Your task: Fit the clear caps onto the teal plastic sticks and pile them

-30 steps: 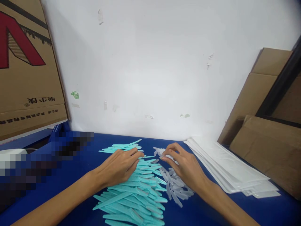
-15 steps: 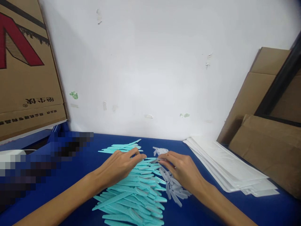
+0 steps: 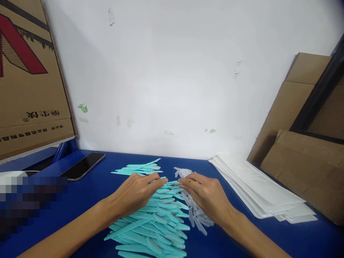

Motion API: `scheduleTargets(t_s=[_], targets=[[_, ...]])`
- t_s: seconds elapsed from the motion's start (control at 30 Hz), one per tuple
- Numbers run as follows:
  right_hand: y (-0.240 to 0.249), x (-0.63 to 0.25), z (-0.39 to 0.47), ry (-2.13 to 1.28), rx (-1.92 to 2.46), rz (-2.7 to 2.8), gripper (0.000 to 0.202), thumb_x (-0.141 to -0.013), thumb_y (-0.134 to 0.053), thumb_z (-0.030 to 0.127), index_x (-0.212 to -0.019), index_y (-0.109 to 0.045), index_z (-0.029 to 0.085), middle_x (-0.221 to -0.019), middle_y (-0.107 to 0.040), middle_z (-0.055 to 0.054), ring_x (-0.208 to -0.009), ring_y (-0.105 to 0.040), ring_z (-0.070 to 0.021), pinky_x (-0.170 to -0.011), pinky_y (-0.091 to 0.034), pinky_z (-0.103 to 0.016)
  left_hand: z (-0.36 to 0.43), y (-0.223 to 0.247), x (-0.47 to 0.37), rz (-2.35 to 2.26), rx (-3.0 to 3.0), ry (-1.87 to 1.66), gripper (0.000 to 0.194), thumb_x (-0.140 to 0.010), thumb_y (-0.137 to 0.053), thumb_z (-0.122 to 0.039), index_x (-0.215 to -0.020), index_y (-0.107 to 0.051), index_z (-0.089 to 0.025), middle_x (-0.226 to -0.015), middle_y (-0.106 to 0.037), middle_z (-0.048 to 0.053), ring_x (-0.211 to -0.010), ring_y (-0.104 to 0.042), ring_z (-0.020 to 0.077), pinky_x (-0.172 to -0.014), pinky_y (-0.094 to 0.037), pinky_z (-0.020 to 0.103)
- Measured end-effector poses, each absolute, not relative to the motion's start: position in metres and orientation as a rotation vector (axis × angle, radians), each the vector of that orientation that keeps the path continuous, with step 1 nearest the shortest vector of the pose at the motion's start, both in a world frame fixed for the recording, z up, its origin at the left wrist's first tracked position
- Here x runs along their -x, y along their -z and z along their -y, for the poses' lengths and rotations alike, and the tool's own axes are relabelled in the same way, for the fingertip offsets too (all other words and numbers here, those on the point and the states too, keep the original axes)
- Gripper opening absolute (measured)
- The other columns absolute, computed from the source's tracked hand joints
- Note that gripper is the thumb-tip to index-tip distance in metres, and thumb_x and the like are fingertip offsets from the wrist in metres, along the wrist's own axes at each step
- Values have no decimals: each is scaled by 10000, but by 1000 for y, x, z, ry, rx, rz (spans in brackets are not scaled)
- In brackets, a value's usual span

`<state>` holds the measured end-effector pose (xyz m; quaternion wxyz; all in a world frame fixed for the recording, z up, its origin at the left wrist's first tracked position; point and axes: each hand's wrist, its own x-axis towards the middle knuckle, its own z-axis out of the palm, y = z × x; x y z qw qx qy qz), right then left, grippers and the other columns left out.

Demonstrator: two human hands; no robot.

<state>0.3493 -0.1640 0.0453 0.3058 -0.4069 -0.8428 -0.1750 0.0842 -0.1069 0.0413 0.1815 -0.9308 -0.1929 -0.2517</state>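
Observation:
Thin teal eyebrow razors [image 3: 150, 225] lie in a long overlapping heap in front of me on the blue table. Over the heap's far end, my left hand [image 3: 141, 188] is closed, thumb and forefinger pinching a teal razor whose tip [image 3: 163, 177] barely shows. My right hand [image 3: 205, 191] is closed at the heap's right edge, its fingertips together on a small translucent cap that they mostly cover. The two hands are a short gap apart. Beneath and beside the right hand lie loose frosted caps [image 3: 199, 218].
A smaller group of teal razors [image 3: 139, 168] lies farther back, near the wall. White flat bags [image 3: 258, 190] are stacked at right, beside cardboard [image 3: 303, 172]. A phone [image 3: 83, 166] rests at left, below a large printed carton [image 3: 34, 89].
My right fingers have closed further over the cap, hiding more of it. My left hand has barely shifted. The view has turned slightly, and the phone shows clearly now.

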Motion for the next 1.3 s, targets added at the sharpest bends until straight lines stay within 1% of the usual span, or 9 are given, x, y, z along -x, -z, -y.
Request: scheduleTargets(t_s=[0.23,0.43,0.6,0.67,0.77,0.9,1.03,1.2,1.3], targets=[[-45,-349,164,350,1058,2208,220,-1050,-515,288,-1080,-719,212,-939,-776,-41,-829,-742,-175,-722,-545,-250,110,-45,-83,525,2619,747,361,-995,-398,-45,-1297,-502,-213,-973,-691,27,-535,-527,115,-471,-266,257],[-36,-341,169,295,927,2200,200,-1046,-520,241,-1123,-696,189,-894,-757,-38,-755,-721,-156,-665,-534,-247,121,-45,-90,483,2646,749,372,-992,-363,-26,-1283,-505,-207,-860,-658,6,-532,-510,122,-458,-249,265],[-38,-339,172,284,968,2204,233,-1055,-497,282,-1125,-709,217,-907,-771,-44,-766,-735,-159,-663,-546,-238,121,-47,-92,479,2644,729,334,-1001,-367,-53,-1249,-538,-197,-831,-651,11,-525,-508,117,-455,-276,244],[-42,-341,171,309,1018,2196,237,-1047,-515,309,-1167,-702,223,-980,-780,-51,-844,-748,-177,-716,-565,-253,114,-49,-90,501,2618,732,325,-1003,-379,-64,-1235,-563,-197,-860,-673,22,-572,-553,122,-482,-323,232],[-47,-346,167,375,1123,2152,287,-1048,-501,309,-1265,-663,214,-1108,-767,-81,-981,-736,-209,-810,-577,-297,97,-54,-79,662,2500,790,284,-1023,-411,-122,-1202,-620,-191,-921,-711,52,-754,-644,168,-569,-416,239],[-49,-356,161,438,1225,2128,311,-1049,-444,249,-1263,-663,197,-1036,-769,-83,-916,-726,-213,-734,-572,-310,66,-56,-53,968,2404,729,290,-1045,-421,-252,-1104,-698,-186,-904,-738,83,-847,-653,231,-699,-482,311],[-47,-362,157,444,1284,2153,304,-1036,-444,227,-1233,-674,197,-1000,-761,-71,-902,-714,-222,-706,-556,-322,43,-47,-35,1116,2477,549,296,-1027,-434,-265,-1074,-716,-188,-899,-743,92,-864,-642,264,-798,-471,389],[-46,-364,152,438,1357,2239,272,-1017,-462,188,-1129,-710,196,-953,-757,-78,-928,-694,-240,-716,-540,-333,46,-45,-37,1109,2561,540,274,-1029,-454,-276,-1082,-703,-175,-1032,-699,113,-963,-605,266,-827,-465,380],[-42,-368,146,441,1399,2301,256,-1003,-486,159,-1087,-725,190,-956,-759,-91,-934,-689,-258,-774,-546,-379,59,-49,-47,1029,2682,567,316,-1047,-423,-309,-1038,-710,-176,-1024,-663,111,-942,-586,244,-808,-475,354]])
